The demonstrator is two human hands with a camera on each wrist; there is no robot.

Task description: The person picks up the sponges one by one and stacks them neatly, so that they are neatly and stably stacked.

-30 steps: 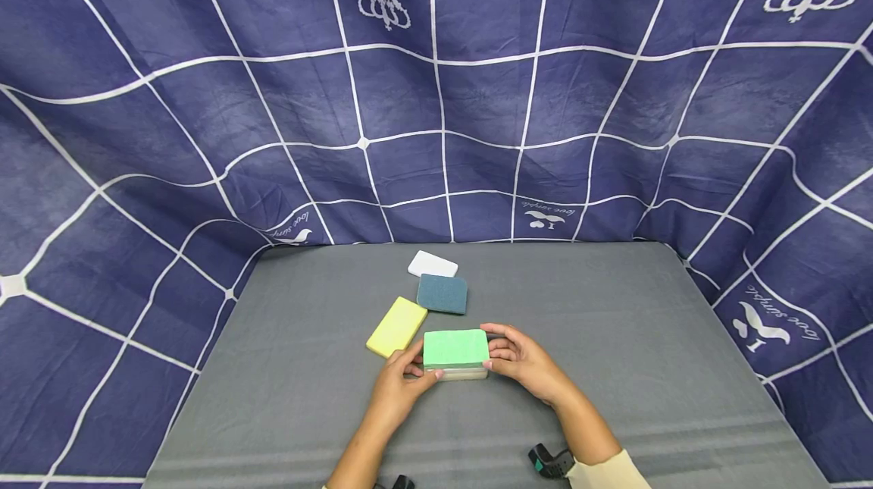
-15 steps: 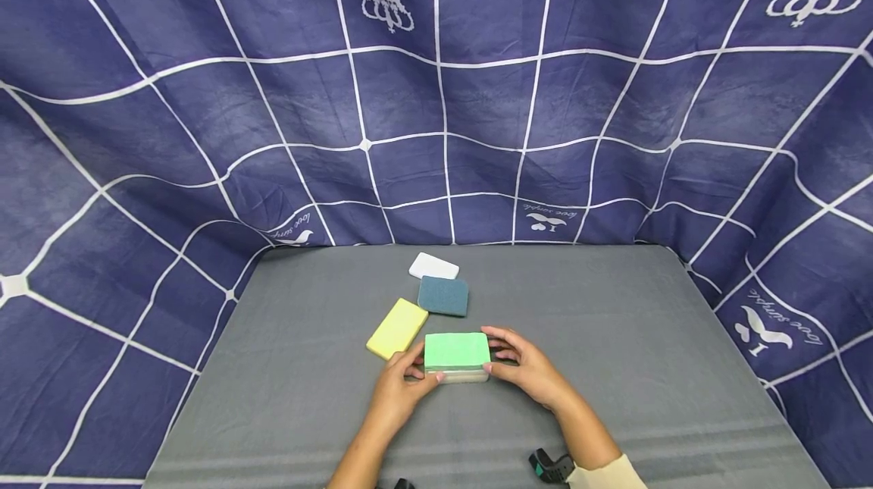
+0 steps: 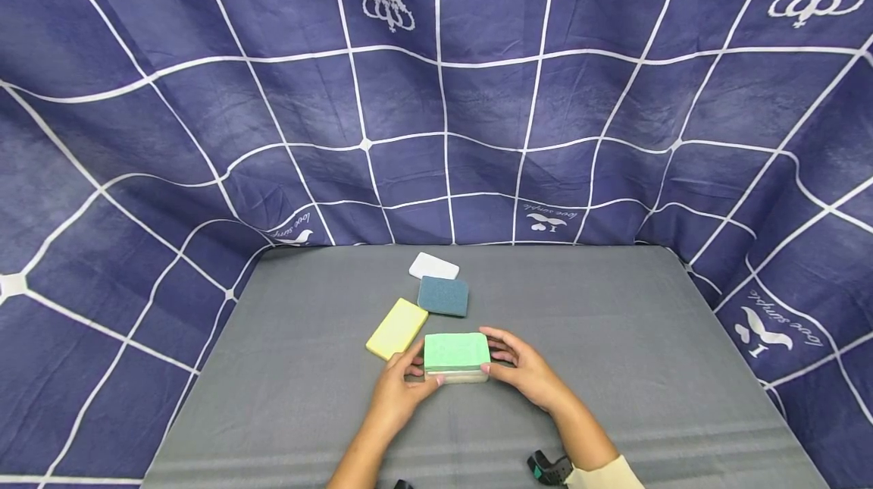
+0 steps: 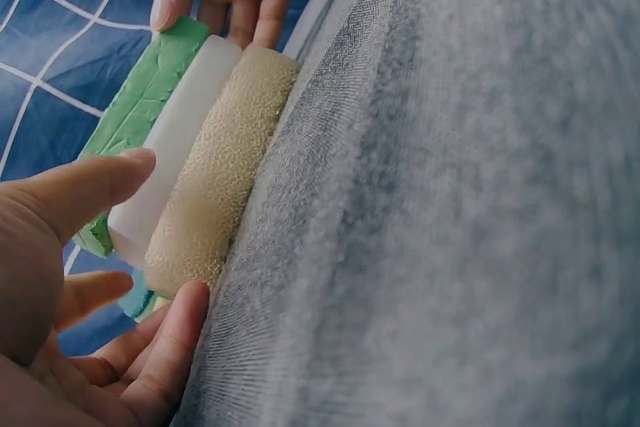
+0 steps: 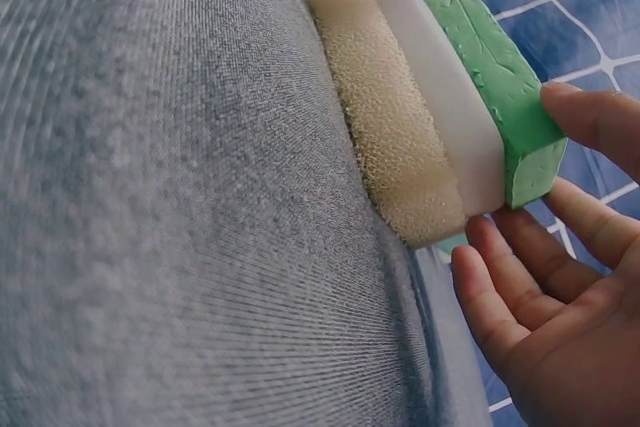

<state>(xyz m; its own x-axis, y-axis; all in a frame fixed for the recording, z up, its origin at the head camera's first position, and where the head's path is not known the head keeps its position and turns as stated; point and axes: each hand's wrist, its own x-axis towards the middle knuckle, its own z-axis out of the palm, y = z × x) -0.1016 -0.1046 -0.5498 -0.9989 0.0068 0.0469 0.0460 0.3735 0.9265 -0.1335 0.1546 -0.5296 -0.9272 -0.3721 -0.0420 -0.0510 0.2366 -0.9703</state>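
Observation:
Three pieces are stacked flat on the grey surface: a green block (image 3: 455, 351) on top, a white sponge (image 4: 180, 142) in the middle and a beige porous sponge (image 4: 228, 172) at the bottom. At the stack's left end my left hand (image 3: 397, 392) holds it, thumb against the near side at the white sponge and fingers around the end. My right hand (image 3: 530, 374) holds the opposite end; its thumb presses the green block's near corner, as the right wrist view shows, and its other fingers lie along the end. The far side is hidden in both wrist views.
Left of the stack lies a yellow sponge (image 3: 398, 328), close to my left hand. Farther back are a dark blue pad (image 3: 443, 296) and a white block (image 3: 434, 265), nearly touching. A blue checked cloth (image 3: 477, 95) hangs around the grey table (image 3: 586, 299).

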